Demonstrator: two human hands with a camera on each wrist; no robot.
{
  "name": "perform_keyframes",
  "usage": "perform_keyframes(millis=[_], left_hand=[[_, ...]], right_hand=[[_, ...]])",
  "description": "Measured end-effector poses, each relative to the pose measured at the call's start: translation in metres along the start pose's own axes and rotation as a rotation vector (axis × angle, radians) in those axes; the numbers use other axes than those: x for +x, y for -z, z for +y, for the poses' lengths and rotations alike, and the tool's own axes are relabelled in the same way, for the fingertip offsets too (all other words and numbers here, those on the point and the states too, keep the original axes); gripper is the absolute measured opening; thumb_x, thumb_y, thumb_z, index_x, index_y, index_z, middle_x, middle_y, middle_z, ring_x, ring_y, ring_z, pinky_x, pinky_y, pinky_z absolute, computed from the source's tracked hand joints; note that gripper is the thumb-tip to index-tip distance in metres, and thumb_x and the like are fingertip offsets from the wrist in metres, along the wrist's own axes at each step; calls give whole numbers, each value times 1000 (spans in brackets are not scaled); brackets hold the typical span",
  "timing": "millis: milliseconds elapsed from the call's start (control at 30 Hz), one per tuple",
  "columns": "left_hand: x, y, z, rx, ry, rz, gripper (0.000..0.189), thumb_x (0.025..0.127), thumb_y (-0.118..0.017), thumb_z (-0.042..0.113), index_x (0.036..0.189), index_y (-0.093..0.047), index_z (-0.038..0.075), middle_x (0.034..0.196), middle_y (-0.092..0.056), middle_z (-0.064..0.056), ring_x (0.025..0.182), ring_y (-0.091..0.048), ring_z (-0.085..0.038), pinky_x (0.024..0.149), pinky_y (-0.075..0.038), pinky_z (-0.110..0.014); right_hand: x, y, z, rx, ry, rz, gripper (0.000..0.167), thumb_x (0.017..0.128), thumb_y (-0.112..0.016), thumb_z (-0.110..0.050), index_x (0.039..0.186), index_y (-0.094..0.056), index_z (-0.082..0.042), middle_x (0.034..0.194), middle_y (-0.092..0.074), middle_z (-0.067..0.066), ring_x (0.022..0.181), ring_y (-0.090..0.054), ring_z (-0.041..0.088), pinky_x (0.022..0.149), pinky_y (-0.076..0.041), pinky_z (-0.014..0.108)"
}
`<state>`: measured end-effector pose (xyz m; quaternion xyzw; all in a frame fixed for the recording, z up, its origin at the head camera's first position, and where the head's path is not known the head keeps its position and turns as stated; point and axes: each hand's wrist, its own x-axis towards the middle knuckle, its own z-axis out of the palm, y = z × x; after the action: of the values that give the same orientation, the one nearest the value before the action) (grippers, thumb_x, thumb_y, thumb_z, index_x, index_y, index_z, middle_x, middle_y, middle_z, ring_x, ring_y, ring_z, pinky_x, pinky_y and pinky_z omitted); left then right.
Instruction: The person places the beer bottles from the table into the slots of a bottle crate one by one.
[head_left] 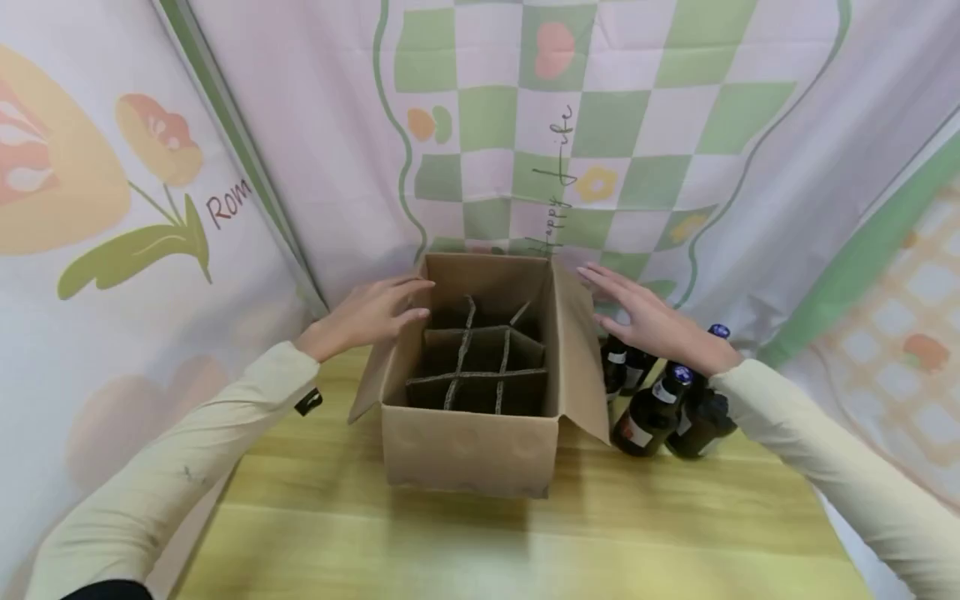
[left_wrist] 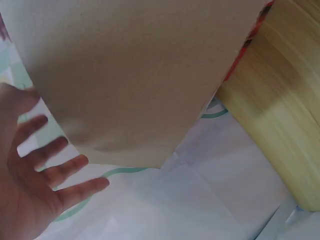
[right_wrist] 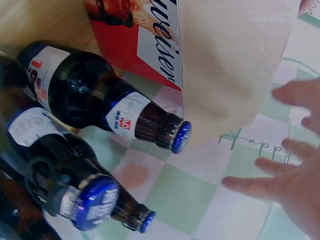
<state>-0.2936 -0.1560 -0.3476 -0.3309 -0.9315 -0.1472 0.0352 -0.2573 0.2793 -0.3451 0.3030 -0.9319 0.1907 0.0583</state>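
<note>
A cardboard box (head_left: 468, 450) stands on the table with its top open and its side flaps folded outward. Inside it, a cardboard divider (head_left: 480, 375) splits the space into several compartments. My left hand (head_left: 371, 312) is at the box's left side, fingers spread near the left flap (left_wrist: 125, 90). On the other side my right hand (head_left: 645, 321), fingers extended, hovers beside the right flap (head_left: 581, 350). Neither hand holds anything. Several dark beer bottles (head_left: 648, 417) with blue caps stand right of the box, below my right forearm.
The wooden table (head_left: 337, 533) reaches toward me in front of the box. Behind it hangs a curtain (head_left: 487, 125) with green checks, and another printed curtain (head_left: 112, 292) is at the left. A small black tag (head_left: 308, 402) shows beside my left sleeve.
</note>
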Motion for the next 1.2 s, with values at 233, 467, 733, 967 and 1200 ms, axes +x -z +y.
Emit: perform_keyframes(millis=[233, 467, 733, 967, 1200], left_hand=[[6, -4, 3, -74, 86, 74, 60, 105, -64, 25, 157, -45, 2, 144, -60, -27, 106, -71, -42, 100, -58, -57], [10, -10, 5, -229, 226, 38, 66, 102, -66, 20, 159, -39, 0, 131, -67, -29, 76, -70, -30, 65, -60, -36], [14, -5, 2, -673, 430, -68, 74, 98, -59, 3, 164, -25, -1, 156, -44, -34, 84, -70, -29, 59, -65, -31], [13, 1, -6, -1004, 538, -196, 77, 102, -53, 0, 166, -9, -2, 156, -41, -35, 122, -56, -40, 71, -64, -31], [17, -2, -6, -992, 497, -196, 76, 98, -47, -5, 163, -8, -10, 98, -56, -11, 81, -57, -14, 60, -54, -24]], right_hand=[[-12, -3, 7, 40, -136, 53, 67, 98, -64, 5, 159, -35, 4, 161, -39, 30, 148, -36, 50, 121, -34, 68], [-23, -12, 7, 173, -288, 72, 57, 100, -60, 4, 154, -42, 5, 156, -44, 30, 138, -45, 53, 114, -40, 70], [-34, -45, 9, 146, -396, 47, 62, 98, -61, 5, 154, -35, 13, 146, -46, 43, 91, -64, 46, 80, -55, 54], [-41, -82, 3, 132, -443, 270, 50, 101, -55, 5, 145, -33, 16, 101, -65, 40, 69, -63, 37, 61, -51, 44], [-41, -101, 4, 309, -669, 475, 46, 104, -61, -9, 142, -45, 10, 112, -68, 35, 97, -66, 42, 84, -54, 50]])
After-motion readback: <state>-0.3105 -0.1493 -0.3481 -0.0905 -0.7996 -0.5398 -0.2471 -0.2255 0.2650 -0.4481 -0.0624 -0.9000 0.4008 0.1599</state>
